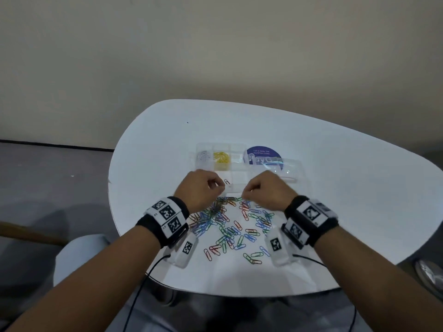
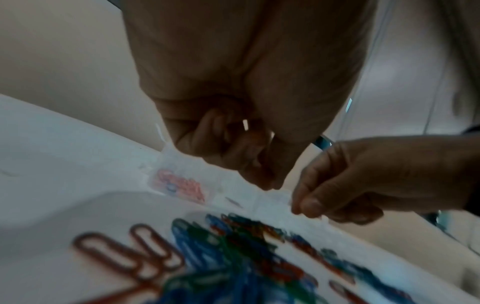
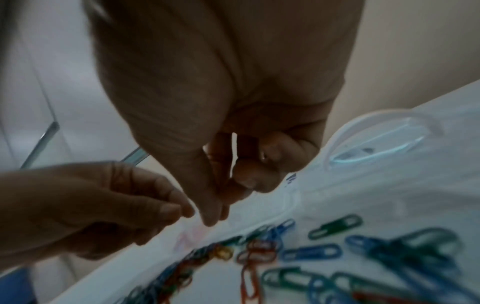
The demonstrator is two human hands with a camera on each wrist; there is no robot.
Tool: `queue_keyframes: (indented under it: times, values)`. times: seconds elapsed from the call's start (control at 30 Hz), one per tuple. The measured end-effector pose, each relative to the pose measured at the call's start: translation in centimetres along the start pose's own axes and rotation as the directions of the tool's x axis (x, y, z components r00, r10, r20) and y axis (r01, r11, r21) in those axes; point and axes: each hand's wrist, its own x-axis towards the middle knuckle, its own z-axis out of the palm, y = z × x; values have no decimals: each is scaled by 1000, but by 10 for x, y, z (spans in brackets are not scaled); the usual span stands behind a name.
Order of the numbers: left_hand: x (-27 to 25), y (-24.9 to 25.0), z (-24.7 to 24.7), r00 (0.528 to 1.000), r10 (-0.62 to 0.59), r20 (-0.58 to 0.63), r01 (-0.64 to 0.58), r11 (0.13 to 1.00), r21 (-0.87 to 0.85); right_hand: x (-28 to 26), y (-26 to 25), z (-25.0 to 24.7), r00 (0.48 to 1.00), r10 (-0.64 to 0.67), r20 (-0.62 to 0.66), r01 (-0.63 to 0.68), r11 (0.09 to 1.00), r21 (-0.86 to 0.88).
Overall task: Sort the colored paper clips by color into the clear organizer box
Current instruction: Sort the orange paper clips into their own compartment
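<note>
The clear organizer box [image 1: 237, 150] lies at the table's middle, with white clips [image 1: 203, 156] and yellow clips [image 1: 221, 158] in its far compartments. Pink clips [image 2: 179, 185] fill a near compartment. A single clip [image 1: 226, 181] lies in the box beside my left fingertips. My left hand [image 1: 221, 186] hovers over the box's near edge, thumb and fingers curled together; no clip shows between them. My right hand [image 1: 244, 194] hangs just to its right, thumb and forefinger pinched, nothing visible in the pinch. Below both hands spreads the loose pile of red, blue and green clips [image 1: 227, 226].
The box's clear lid [image 1: 285, 168] lies open to the right, over a round blue sticker [image 1: 262, 153]. The white table [image 1: 167, 144] has bare room at the back and left. Its near edge runs just under my wrists, with cables hanging off it.
</note>
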Motion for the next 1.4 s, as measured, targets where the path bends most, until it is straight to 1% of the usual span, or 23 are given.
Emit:
queue_keyframes:
  times: [0.07,0.1,0.23,0.33,0.4,0.53,0.63,0.73,0.8,0.87,0.93,0.97,1.03,1.1,1.17,1.27,1.33,1.4]
  values:
    - [-4,3,9,993,8,116,-20,994,108,2,-4,16,1000,0,3,0,996,-84]
    - [-4,4,13,990,-3,144,-20,988,156,5,-6,21,1000,8,-4,-8,993,-114]
    - [-2,2,24,985,-77,156,28,955,294,11,-15,33,999,51,-2,-50,980,-193]
    - [0,-1,25,982,-118,150,70,954,292,12,-18,40,998,66,1,-64,966,-250]
    - [0,-4,22,980,-140,144,98,958,269,13,-16,45,998,63,-7,-63,965,-254]
    - [-1,-11,16,974,-183,135,149,962,230,11,-12,46,996,87,9,-84,973,-215]
    - [-3,-13,13,969,-200,141,162,955,247,7,-8,44,996,88,30,-81,980,-182]
    - [-4,-9,12,978,-159,136,129,970,207,2,-4,37,997,68,32,-66,995,-74]
    - [-3,-4,12,981,-99,167,81,991,111,0,0,30,999,45,16,-46,998,42]
    - [-2,1,13,970,-54,236,62,998,-26,-4,0,21,1000,22,-5,-21,985,170]
    - [-1,7,14,954,-27,297,73,987,-144,-7,-1,12,1000,19,-13,-14,948,318]
    - [1,9,15,952,-23,307,88,976,-200,-8,-1,8,1000,23,0,-21,923,383]
    - [2,13,15,955,-53,291,146,940,-308,-8,0,2,999,34,31,-45,882,469]
    - [3,16,13,960,-86,267,187,905,-381,-6,2,-2,999,43,13,-44,866,499]
    - [4,18,9,961,-105,255,207,885,-416,-4,3,-4,998,59,-32,-35,860,509]
    - [8,24,4,960,-145,239,239,868,-435,-1,1,-2,996,71,-52,-31,835,549]
    - [12,26,2,963,-165,211,239,884,-401,0,-1,1,993,75,-86,-13,826,564]
    - [17,24,2,968,-180,177,231,914,-333,2,-2,3,984,96,-151,6,827,562]
